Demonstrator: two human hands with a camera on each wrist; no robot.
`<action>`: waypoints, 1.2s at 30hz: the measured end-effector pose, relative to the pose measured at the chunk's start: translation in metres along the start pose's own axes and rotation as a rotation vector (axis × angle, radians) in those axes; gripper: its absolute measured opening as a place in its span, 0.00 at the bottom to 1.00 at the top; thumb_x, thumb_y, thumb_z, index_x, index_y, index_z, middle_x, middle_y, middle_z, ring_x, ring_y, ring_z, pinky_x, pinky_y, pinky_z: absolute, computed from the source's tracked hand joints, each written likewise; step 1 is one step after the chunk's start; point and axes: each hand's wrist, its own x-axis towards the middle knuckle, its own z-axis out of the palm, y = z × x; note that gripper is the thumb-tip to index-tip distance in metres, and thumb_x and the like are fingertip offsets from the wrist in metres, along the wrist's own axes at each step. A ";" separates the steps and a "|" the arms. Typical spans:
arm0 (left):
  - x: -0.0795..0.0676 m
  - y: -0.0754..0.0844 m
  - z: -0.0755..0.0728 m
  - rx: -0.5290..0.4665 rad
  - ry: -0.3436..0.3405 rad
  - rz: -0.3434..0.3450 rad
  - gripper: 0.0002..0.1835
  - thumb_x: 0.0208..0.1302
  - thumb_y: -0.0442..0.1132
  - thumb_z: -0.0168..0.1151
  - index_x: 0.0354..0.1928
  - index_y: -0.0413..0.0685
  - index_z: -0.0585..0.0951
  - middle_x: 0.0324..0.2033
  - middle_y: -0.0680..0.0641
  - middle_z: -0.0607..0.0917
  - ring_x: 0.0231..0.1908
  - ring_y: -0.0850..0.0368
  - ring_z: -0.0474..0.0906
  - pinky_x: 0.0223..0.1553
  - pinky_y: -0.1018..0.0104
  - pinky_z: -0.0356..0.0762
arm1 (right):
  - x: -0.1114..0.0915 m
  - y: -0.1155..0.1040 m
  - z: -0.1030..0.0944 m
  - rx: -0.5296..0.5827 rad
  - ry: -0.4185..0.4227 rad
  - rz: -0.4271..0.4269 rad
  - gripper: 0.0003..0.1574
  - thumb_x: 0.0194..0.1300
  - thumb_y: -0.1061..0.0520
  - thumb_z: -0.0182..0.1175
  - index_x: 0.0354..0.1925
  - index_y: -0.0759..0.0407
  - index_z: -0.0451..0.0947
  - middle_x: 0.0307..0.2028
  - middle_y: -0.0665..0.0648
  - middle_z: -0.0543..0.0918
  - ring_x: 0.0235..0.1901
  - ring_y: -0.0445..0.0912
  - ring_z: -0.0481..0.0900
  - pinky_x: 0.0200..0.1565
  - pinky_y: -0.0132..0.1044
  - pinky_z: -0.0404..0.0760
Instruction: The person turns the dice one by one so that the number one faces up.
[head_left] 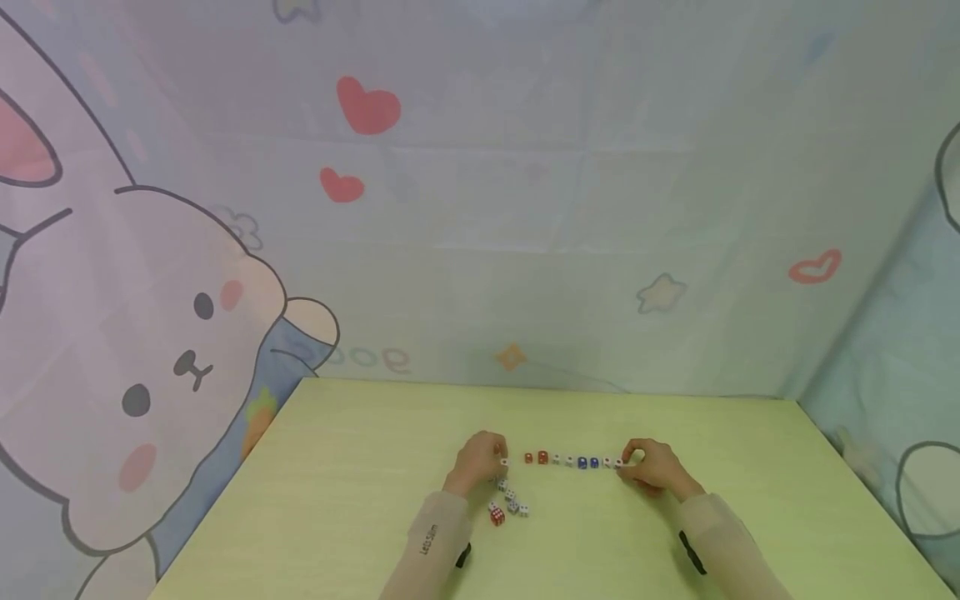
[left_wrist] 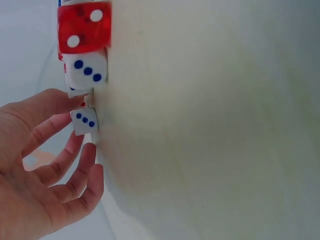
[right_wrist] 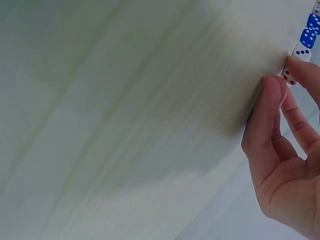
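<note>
Two-handed: pinching a white die [left_wrist: 86,121] in fingers [left_wrist: 52,102] of left hand [head_left: 477,460], end die [right_wrist: 288,77] of dice row [head_left: 582,462] in fingers of right hand [head_left: 657,468].

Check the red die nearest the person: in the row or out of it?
Out: in the head view, the red die sits among loose white dice, apart from the row.

Row of dice [head_left: 570,462] runs left to right on table [head_left: 300,500]. Right hand [head_left: 655,467] at row's right end, pinching end die [head_left: 618,464]. Left hand [head_left: 478,458] left of row; single die [head_left: 505,462] at its fingertips, roughly in line with row, gap between. Loose dice [head_left: 512,505] clustered on near side of left hand, right of left sleeve [head_left: 438,533]. Backdrop [head_left: 525,292] behind table's far edge.
</note>
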 end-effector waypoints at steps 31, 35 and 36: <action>0.019 0.009 0.008 -0.004 -0.051 -0.008 0.06 0.46 0.31 0.66 0.26 0.44 0.78 0.29 0.48 0.78 0.29 0.57 0.71 0.29 0.65 0.69 | -0.006 -0.004 0.000 -0.022 0.025 -0.043 0.07 0.52 0.57 0.63 0.30 0.56 0.74 0.08 0.50 0.66 0.08 0.40 0.61 0.12 0.31 0.67; 0.022 0.009 0.009 -0.032 -0.048 0.010 0.05 0.47 0.29 0.65 0.27 0.43 0.78 0.29 0.47 0.78 0.29 0.57 0.69 0.29 0.66 0.69 | -0.006 -0.005 -0.001 -0.021 0.025 -0.046 0.07 0.52 0.57 0.63 0.30 0.56 0.74 0.07 0.50 0.66 0.08 0.40 0.61 0.12 0.31 0.67; 0.022 0.009 0.010 -0.039 -0.044 0.015 0.05 0.47 0.29 0.64 0.26 0.43 0.78 0.29 0.47 0.78 0.28 0.57 0.69 0.28 0.66 0.68 | -0.006 -0.005 -0.001 -0.017 0.025 -0.044 0.07 0.52 0.57 0.63 0.30 0.56 0.74 0.08 0.50 0.66 0.08 0.40 0.61 0.12 0.31 0.67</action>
